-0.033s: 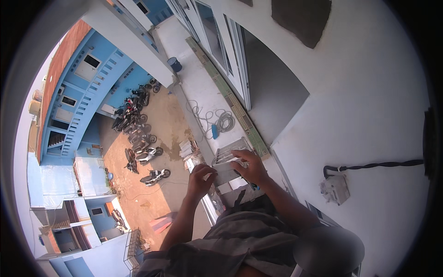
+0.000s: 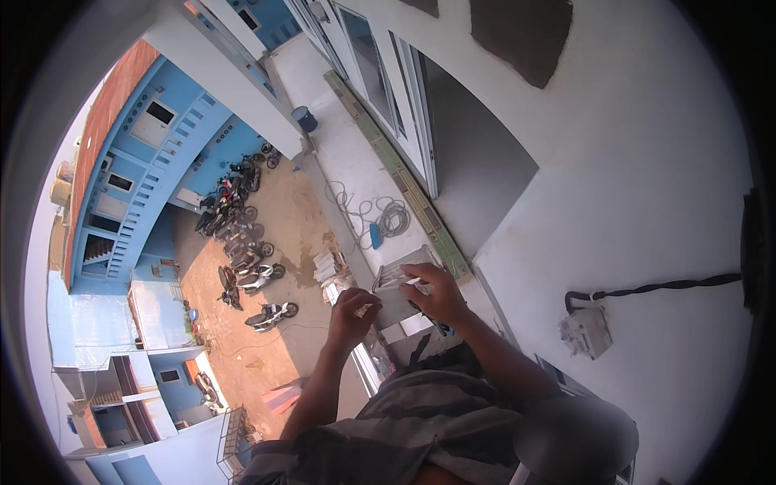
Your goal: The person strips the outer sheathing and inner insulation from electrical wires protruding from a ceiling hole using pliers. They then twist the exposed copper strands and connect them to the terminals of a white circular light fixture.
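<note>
Both my hands are raised close together in front of my body, above the pale grey metal frame [image 2: 402,263] of what looks like a ladder. My left hand [image 2: 354,314] is closed, thumb and fingertips pressed together; whatever they hold is too small to name. To its right, my right hand [image 2: 437,293] pinches a thin whitish strip [image 2: 393,284] between thumb and fingers. The strip reaches toward the left hand; I cannot tell whether it touches it. Small dark and blue items show partly below my right wrist.
Beyond lies a ledge with a coiled grey cable [image 2: 394,218], a blue block [image 2: 375,236], a long green plank [image 2: 388,158] and a dark blue bucket [image 2: 304,119]. At right, a white box [image 2: 588,331] hangs by the wall on a black cable. Far below left stand parked motorcycles [image 2: 260,277].
The view has shifted very slightly. Both hands keep nearly the same place and the same pinched grip.
</note>
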Motion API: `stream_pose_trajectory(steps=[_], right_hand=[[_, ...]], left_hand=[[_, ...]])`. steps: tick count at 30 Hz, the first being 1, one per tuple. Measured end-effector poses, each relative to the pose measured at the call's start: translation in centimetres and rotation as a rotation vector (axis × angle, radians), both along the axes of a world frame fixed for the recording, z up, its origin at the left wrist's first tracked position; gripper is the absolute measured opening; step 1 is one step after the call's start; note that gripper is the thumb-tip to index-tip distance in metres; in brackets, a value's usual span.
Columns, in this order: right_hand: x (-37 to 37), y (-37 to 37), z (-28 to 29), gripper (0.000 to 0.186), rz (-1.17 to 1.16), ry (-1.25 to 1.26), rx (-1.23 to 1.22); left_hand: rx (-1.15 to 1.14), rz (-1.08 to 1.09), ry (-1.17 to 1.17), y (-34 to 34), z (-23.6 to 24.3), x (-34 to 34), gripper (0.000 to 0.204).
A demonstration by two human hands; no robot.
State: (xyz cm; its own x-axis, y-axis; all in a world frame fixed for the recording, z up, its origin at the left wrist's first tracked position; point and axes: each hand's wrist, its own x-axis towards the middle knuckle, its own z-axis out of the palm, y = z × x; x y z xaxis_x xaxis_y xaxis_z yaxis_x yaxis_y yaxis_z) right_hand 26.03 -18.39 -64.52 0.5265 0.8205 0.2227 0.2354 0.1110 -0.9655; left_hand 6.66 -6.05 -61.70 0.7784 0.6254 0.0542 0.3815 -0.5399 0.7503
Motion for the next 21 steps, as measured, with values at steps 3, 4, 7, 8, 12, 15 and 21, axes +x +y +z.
stream_pose_trajectory(steps=[3,4,7,8,12,15,21], right_hand=[[0.2,0.4,2.4,0.024,-0.011,-0.083,0.028],[0.2,0.2,3.0,0.021,-0.006,-0.075,-0.003],[0.4,-0.4,4.4,0.012,-0.021,-0.093,-0.035],[0.3,-0.7,4.1,0.012,-0.032,-0.097,-0.027],[0.5,-1.3,5.1,0.011,-0.055,-0.036,-0.044],[-0.2,-2.1,6.3,0.013,-0.027,-0.055,-0.031],[-0.9,-2.3,8.1,0.016,0.02,-0.042,-0.033]], left_hand=[[0.088,-0.072,-0.074,0.0,2.5,1.6,0.014],[0.075,-0.071,-0.086,-0.2,3.0,1.8,0.014],[0.117,-0.093,-0.141,-0.4,4.4,2.3,0.013],[0.107,-0.107,-0.151,-0.5,4.8,2.3,0.014],[-0.051,-0.143,-0.175,-1.1,5.7,2.3,0.021],[-0.132,-0.234,-0.208,-1.8,5.0,1.9,0.021],[-0.228,-0.179,-0.208,-3.3,6.2,1.4,0.026]])
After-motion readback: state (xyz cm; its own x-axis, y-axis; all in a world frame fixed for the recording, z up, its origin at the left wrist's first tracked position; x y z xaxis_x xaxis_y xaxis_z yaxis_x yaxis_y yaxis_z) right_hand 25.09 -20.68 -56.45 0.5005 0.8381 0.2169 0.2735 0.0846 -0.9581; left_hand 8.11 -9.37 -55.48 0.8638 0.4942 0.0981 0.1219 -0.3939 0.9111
